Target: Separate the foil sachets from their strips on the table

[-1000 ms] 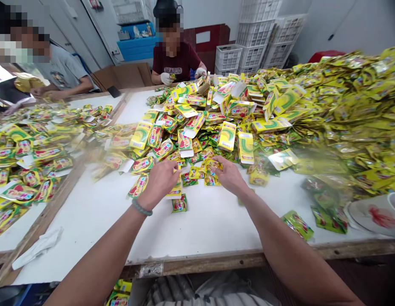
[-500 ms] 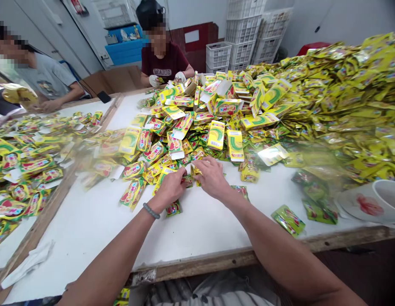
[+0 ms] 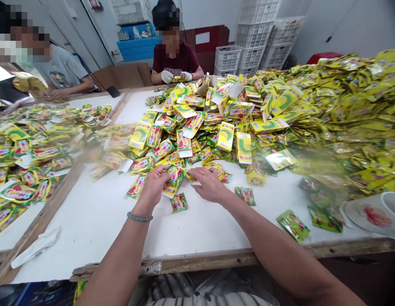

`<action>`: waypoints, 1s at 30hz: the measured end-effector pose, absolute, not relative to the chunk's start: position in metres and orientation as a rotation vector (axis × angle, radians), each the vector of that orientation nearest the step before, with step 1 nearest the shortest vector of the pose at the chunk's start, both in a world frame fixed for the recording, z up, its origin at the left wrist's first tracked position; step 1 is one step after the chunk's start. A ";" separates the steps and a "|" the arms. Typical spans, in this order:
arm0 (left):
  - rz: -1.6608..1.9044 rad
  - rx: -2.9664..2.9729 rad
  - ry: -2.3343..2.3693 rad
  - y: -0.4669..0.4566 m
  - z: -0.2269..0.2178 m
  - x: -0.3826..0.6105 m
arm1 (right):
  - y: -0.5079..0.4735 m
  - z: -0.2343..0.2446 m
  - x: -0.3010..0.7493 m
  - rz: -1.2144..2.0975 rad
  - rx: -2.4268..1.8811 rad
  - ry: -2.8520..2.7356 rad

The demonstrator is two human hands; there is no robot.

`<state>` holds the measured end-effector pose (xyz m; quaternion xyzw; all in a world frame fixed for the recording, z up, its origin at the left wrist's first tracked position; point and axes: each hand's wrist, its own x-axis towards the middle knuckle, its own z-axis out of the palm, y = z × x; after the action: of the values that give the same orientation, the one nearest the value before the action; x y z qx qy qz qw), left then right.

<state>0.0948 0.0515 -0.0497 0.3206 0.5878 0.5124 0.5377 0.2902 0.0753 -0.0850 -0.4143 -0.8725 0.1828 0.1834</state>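
Note:
My left hand is closed on a small stack of green and yellow sachets held just above the white table. Close to its right, my right hand lies low over the table with its fingers curled on loose sachets at the pile's near edge; what it holds is hidden. A single sachet lies flat just below the left hand. Flat yellow cartons lie on the heap behind both hands.
A huge heap of yellow sachets fills the right and far side. Two other people work at the far and left ends. A white bowl sits at the right edge. A second table on the left holds more cartons.
Both hands have drawn back a little from the pile's edge toward me. The left hand now shows a stack of sachets in its fingers.

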 end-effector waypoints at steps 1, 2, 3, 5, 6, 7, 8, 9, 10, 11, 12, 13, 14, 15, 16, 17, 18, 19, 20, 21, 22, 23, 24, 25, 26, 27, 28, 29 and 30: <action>1.228 0.749 1.399 0.052 -0.051 0.092 | 0.077 -0.088 0.287 0.496 -1.179 -2.481; 1.231 0.743 1.400 0.053 -0.053 0.090 | 0.078 -0.091 0.285 0.482 -1.198 -2.488; 1.231 0.744 1.402 0.054 -0.054 0.088 | 0.080 -0.092 0.284 0.476 -1.216 -2.478; 1.232 0.748 1.398 0.054 -0.056 0.087 | 0.084 -0.091 0.284 0.504 -1.244 -2.387; 1.237 0.746 1.391 0.054 -0.056 0.087 | 0.085 -0.089 0.285 0.555 -1.252 -2.314; 1.241 0.743 1.383 0.053 -0.056 0.088 | 0.086 -0.086 0.288 0.634 -1.265 -2.230; 1.243 0.740 1.377 0.053 -0.055 0.089 | 0.086 -0.082 0.290 0.742 -1.275 -2.146; 1.241 0.739 1.374 0.052 -0.055 0.090 | 0.086 -0.078 0.293 0.874 -1.277 -2.062; 1.236 0.743 1.374 0.052 -0.054 0.092 | 0.085 -0.074 0.296 1.017 -1.264 -1.977; 1.230 0.749 1.374 0.051 -0.055 0.094 | 0.084 -0.071 0.298 1.153 -1.240 -1.890; 1.224 0.754 1.372 0.051 -0.055 0.097 | 0.082 -0.067 0.299 1.270 -1.209 -1.803; 1.219 0.758 1.361 0.051 -0.055 0.099 | 0.080 -0.065 0.300 1.367 -1.176 -1.726; 1.213 0.759 1.344 0.050 -0.056 0.102 | 0.079 -0.064 0.299 1.448 -1.149 -1.667; 1.203 0.759 1.327 0.050 -0.057 0.105 | 0.077 -0.063 0.298 1.517 -1.132 -1.631; 1.188 0.757 1.318 0.050 -0.058 0.107 | 0.076 -0.063 0.297 1.578 -1.121 -1.618; 1.167 0.754 1.316 0.050 -0.058 0.108 | 0.076 -0.063 0.296 1.632 -1.108 -1.618; 1.144 0.752 1.320 0.049 -0.058 0.109 | 0.075 -0.063 0.295 1.674 -1.093 -1.620; 1.119 0.753 1.325 0.049 -0.058 0.110 | 0.075 -0.062 0.295 1.706 -1.075 -1.624; 1.093 0.759 1.329 0.049 -0.058 0.109 | 0.076 -0.062 0.296 1.725 -1.057 -1.628; 1.065 0.770 1.329 0.049 -0.058 0.108 | 0.076 -0.060 0.298 1.739 -1.039 -1.638; 1.034 0.785 1.322 0.049 -0.058 0.107 | 0.076 -0.059 0.299 1.755 -1.021 -1.662; 1.003 0.802 1.310 0.049 -0.058 0.106 | 0.076 -0.057 0.301 1.781 -1.003 -1.701; 0.971 0.816 1.296 0.049 -0.058 0.105 | 0.076 -0.056 0.303 1.818 -0.984 -1.756; 0.938 0.830 1.277 0.049 -0.058 0.104 | 0.076 -0.055 0.304 1.862 -0.966 -1.822; 0.904 0.847 1.252 0.048 -0.057 0.104 | 0.076 -0.055 0.305 1.904 -0.953 -1.895; 0.867 0.868 1.220 0.047 -0.056 0.103 | 0.076 -0.055 0.306 1.933 -0.955 -1.961; 0.827 0.894 1.186 0.046 -0.056 0.104 | 0.076 -0.056 0.306 1.939 -0.975 -2.011; 0.785 0.926 1.146 0.045 -0.055 0.104 | 0.076 -0.056 0.307 1.920 -1.010 -2.041; 0.746 0.958 1.105 0.044 -0.054 0.105 | 0.077 -0.057 0.307 1.881 -1.056 -2.055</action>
<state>0.1047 0.0440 -0.0540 0.4271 0.4924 0.3326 0.6815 0.3073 0.0769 -0.0573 -0.3532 -0.6875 0.6292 0.0811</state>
